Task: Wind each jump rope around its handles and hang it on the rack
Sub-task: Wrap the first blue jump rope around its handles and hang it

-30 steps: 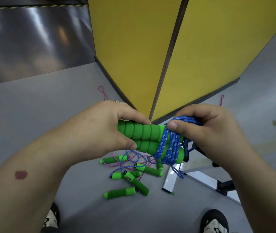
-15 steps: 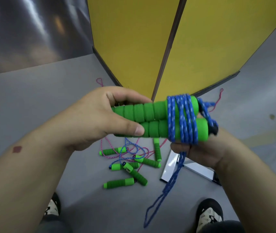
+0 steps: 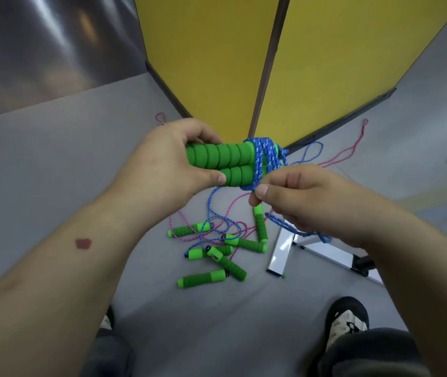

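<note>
the left hand (image 3: 168,164) grips the pair of ribbed green foam handles (image 3: 225,165), held side by side and level above the grey floor (image 3: 40,170), thumb on the lower handle. the blue braided rope (image 3: 267,159) is coiled in several turns round the handles' right end. half a second ago the right hand (image 3: 306,197) cupped the bundle from below with the free tail hanging straight down; now it sits beside the coils, thumb and forefinger pinching the rope just under the handles, and the tail trails behind the wrist. judged from this, another turn is being laid and winding is well advanced but not finished. below lie more green-handled ropes in a pink and blue tangle (image 3: 217,240), still unwound. a white metal frame (image 3: 309,246) on the floor may be the rack's base; the wrist covers much of it. the handles' right tips and the rope's end are hidden, so the remaining length cannot be told.
</note>
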The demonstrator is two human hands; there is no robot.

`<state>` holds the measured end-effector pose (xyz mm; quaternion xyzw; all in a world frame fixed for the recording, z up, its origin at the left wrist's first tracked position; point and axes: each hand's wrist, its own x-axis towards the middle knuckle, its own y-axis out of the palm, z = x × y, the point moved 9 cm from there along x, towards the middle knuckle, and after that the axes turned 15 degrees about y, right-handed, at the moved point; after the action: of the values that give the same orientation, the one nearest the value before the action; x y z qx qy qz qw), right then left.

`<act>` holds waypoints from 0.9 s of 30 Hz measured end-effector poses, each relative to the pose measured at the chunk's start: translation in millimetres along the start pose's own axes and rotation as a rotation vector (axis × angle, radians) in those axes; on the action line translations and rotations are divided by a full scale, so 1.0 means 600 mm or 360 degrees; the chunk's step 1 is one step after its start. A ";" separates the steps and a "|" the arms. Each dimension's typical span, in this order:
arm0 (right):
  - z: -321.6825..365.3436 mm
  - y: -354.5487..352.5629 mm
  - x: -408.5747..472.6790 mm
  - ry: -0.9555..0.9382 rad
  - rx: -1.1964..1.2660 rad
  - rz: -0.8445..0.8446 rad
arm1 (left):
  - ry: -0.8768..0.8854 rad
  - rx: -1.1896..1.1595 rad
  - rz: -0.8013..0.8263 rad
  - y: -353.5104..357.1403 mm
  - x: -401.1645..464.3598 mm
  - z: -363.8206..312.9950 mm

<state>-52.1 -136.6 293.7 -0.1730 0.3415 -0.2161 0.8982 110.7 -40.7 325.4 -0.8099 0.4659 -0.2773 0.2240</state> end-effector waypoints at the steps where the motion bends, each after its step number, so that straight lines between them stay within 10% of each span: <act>1: 0.002 -0.003 -0.002 -0.0024 -0.0023 0.0003 | 0.0018 0.0040 0.0047 0.005 0.000 -0.002; 6: 0.022 -0.027 -0.018 -0.0172 0.0185 0.0036 | 0.0044 0.0118 0.0350 0.033 -0.006 -0.014; 15: -0.006 -0.064 -0.001 -0.0141 0.0482 -0.0177 | 0.0058 -0.0959 0.0533 0.044 -0.019 -0.044; 21: -0.077 -0.036 0.037 0.0177 0.0673 -0.0088 | -0.0093 -0.1625 0.0196 0.035 -0.010 -0.032; 27: -0.027 0.015 0.020 0.0123 0.0063 -0.0029 | -0.0235 -0.1159 -0.0383 0.005 -0.005 0.020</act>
<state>-52.5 -137.9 271.8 -0.1498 0.3699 -0.2374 0.8856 115.8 -38.2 313.9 -0.9030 0.4181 -0.0590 -0.0794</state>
